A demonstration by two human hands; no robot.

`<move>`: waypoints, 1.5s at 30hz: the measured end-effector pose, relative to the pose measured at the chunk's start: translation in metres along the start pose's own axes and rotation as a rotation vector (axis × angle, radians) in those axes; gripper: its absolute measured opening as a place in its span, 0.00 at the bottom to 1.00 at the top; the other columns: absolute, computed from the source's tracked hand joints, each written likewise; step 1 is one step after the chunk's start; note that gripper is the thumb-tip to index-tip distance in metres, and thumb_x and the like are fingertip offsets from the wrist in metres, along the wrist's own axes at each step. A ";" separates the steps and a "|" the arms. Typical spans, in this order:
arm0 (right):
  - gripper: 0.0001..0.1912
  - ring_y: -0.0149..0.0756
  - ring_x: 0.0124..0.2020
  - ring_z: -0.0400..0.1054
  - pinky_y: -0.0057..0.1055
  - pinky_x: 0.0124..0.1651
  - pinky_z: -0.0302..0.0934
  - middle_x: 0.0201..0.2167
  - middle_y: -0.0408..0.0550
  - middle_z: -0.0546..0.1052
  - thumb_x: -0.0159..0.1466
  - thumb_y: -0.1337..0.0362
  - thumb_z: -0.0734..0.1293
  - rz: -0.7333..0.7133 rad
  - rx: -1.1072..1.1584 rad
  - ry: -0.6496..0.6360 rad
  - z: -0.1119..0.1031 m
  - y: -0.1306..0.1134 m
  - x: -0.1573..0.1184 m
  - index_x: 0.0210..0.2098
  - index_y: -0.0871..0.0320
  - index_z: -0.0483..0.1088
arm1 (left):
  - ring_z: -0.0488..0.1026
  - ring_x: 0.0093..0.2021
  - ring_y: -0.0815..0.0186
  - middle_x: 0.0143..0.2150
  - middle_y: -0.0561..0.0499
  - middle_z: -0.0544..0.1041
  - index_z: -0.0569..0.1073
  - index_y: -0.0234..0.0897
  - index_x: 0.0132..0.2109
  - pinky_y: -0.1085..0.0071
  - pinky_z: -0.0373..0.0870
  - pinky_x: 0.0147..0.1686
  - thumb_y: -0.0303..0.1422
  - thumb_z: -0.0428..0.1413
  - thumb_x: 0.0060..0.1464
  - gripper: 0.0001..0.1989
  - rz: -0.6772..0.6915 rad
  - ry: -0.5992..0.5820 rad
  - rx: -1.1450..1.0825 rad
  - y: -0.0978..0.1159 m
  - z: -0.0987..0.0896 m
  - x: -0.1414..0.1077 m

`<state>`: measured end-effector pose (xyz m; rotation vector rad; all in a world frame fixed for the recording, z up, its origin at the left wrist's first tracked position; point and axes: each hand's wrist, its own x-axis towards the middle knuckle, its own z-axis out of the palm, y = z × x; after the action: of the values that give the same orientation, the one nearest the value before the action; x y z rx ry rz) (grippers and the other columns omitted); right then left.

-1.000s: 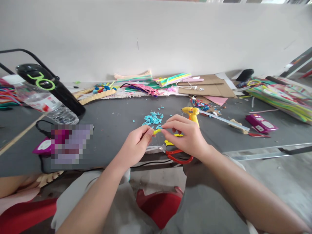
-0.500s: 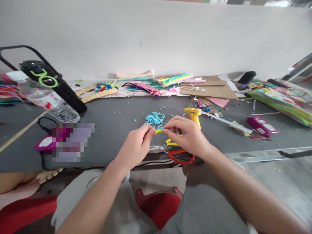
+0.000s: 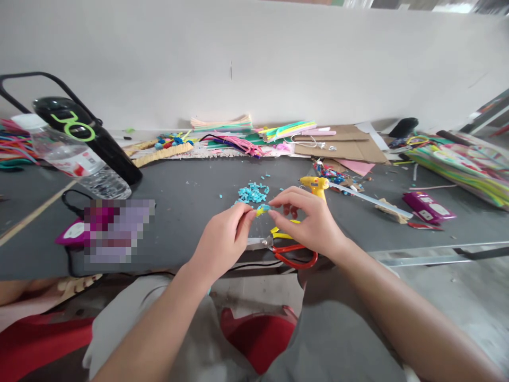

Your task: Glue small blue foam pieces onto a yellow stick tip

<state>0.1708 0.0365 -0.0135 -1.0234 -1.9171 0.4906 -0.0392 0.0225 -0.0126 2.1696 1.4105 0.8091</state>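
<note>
Over the front of the table, my left hand [image 3: 222, 236] pinches a small yellow piece [image 3: 260, 211] between thumb and forefinger. My right hand [image 3: 308, 220] has thumb and forefinger closed about a small blue piece [image 3: 266, 207] that touches the yellow one. Just beyond the fingertips lies a pile of short blue pieces [image 3: 253, 193]. Below my right hand are scissors [image 3: 294, 258] with red handles, their blades pointing left. A yellow strip [image 3: 283, 233] lies by them, partly covered by the hand.
A yellow glue gun [image 3: 314, 184] with a long glue stick [image 3: 369, 200] stands right of the pile. At left are a plastic bottle [image 3: 75, 159], a black flask [image 3: 107, 151] and a purple pack [image 3: 73, 233]. Bundles of coloured pipe cleaners [image 3: 286, 130] and cardboard [image 3: 345, 143] line the wall.
The blue piece has come up against the yellow piece and shows more between my fingertips. Both hands have shifted only slightly.
</note>
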 end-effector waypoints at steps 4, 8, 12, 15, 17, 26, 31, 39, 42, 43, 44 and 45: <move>0.04 0.32 0.31 0.67 0.31 0.32 0.63 0.36 0.47 0.77 0.65 0.65 0.69 0.002 0.018 0.011 -0.005 0.000 0.001 0.39 0.56 0.75 | 0.64 0.26 0.69 0.28 0.53 0.72 0.70 0.38 0.42 0.72 0.57 0.30 0.40 0.46 0.69 0.13 0.004 0.007 0.023 -0.001 0.000 0.001; 0.08 0.31 0.29 0.64 0.29 0.31 0.60 0.29 0.44 0.72 0.69 0.63 0.64 0.081 0.066 0.027 -0.011 0.000 0.001 0.34 0.57 0.70 | 0.65 0.26 0.69 0.27 0.54 0.71 0.70 0.38 0.41 0.71 0.58 0.31 0.42 0.46 0.70 0.15 -0.028 0.005 -0.022 0.000 0.000 0.001; 0.15 0.29 0.25 0.55 0.29 0.28 0.53 0.23 0.40 0.62 0.73 0.63 0.57 0.147 0.086 -0.019 -0.012 -0.002 0.001 0.29 0.56 0.61 | 0.62 0.25 0.70 0.24 0.57 0.68 0.70 0.39 0.39 0.72 0.57 0.30 0.44 0.45 0.69 0.17 -0.085 -0.005 -0.079 0.000 -0.001 0.001; 0.19 0.28 0.23 0.51 0.29 0.26 0.51 0.21 0.38 0.58 0.73 0.59 0.57 0.176 0.090 -0.001 -0.012 -0.002 0.001 0.26 0.56 0.58 | 0.62 0.25 0.70 0.24 0.57 0.67 0.69 0.39 0.37 0.72 0.57 0.28 0.45 0.45 0.69 0.18 -0.116 -0.017 -0.105 0.000 -0.001 0.002; 0.18 0.28 0.23 0.53 0.29 0.26 0.52 0.21 0.39 0.61 0.72 0.57 0.60 0.182 0.085 0.023 -0.011 -0.001 0.002 0.26 0.57 0.63 | 0.62 0.25 0.70 0.25 0.57 0.67 0.68 0.39 0.35 0.72 0.57 0.28 0.46 0.45 0.69 0.19 -0.127 -0.026 -0.111 -0.001 -0.001 0.002; 0.15 0.28 0.25 0.61 0.29 0.29 0.57 0.23 0.41 0.69 0.68 0.59 0.68 0.068 0.157 0.039 -0.016 -0.002 0.000 0.26 0.58 0.69 | 0.65 0.26 0.69 0.25 0.56 0.70 0.70 0.39 0.35 0.72 0.58 0.29 0.48 0.43 0.69 0.21 -0.193 -0.015 -0.076 -0.007 -0.001 0.003; 0.17 0.28 0.25 0.59 0.30 0.28 0.54 0.22 0.42 0.67 0.71 0.63 0.64 -0.044 0.185 0.110 -0.018 -0.007 -0.004 0.25 0.58 0.67 | 0.62 0.22 0.68 0.21 0.57 0.66 0.72 0.39 0.37 0.71 0.56 0.27 0.47 0.43 0.69 0.22 -0.220 0.017 -0.027 -0.010 -0.002 0.005; 0.09 0.30 0.27 0.64 0.30 0.29 0.58 0.26 0.43 0.71 0.62 0.66 0.74 -0.102 0.231 0.206 -0.017 -0.001 -0.001 0.28 0.56 0.71 | 0.64 0.25 0.67 0.22 0.55 0.68 0.72 0.39 0.34 0.71 0.56 0.27 0.48 0.43 0.68 0.22 -0.256 0.041 0.013 -0.021 -0.010 0.010; 0.04 0.32 0.32 0.70 0.30 0.35 0.65 0.32 0.46 0.77 0.65 0.66 0.72 -0.179 0.244 -0.224 -0.018 -0.003 -0.002 0.32 0.57 0.75 | 0.64 0.26 0.67 0.24 0.55 0.69 0.70 0.39 0.35 0.71 0.57 0.29 0.47 0.43 0.68 0.21 -0.220 0.081 0.004 -0.021 -0.013 0.010; 0.04 0.33 0.35 0.72 0.31 0.39 0.66 0.36 0.49 0.78 0.67 0.66 0.69 -0.187 0.222 -0.366 -0.018 -0.004 -0.002 0.35 0.57 0.77 | 0.64 0.26 0.68 0.24 0.56 0.68 0.69 0.39 0.34 0.72 0.57 0.29 0.47 0.44 0.69 0.21 -0.200 0.088 0.001 -0.020 -0.013 0.009; 0.06 0.34 0.37 0.73 0.31 0.42 0.67 0.38 0.50 0.79 0.68 0.66 0.68 -0.180 0.192 -0.470 -0.018 -0.004 -0.002 0.36 0.57 0.77 | 0.63 0.26 0.68 0.24 0.56 0.68 0.68 0.39 0.34 0.72 0.56 0.29 0.46 0.44 0.69 0.20 -0.179 0.094 -0.001 -0.018 -0.013 0.009; 0.07 0.34 0.38 0.73 0.31 0.43 0.67 0.39 0.50 0.78 0.69 0.65 0.67 -0.163 0.160 -0.521 -0.018 -0.004 -0.002 0.36 0.58 0.78 | 0.62 0.26 0.69 0.24 0.56 0.67 0.67 0.39 0.34 0.72 0.56 0.29 0.45 0.44 0.69 0.20 -0.160 0.098 -0.003 -0.017 -0.013 0.008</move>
<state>0.1851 0.0318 -0.0021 -0.6666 -2.3465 0.8645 -0.0563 0.0371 -0.0117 2.0084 1.6070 0.8670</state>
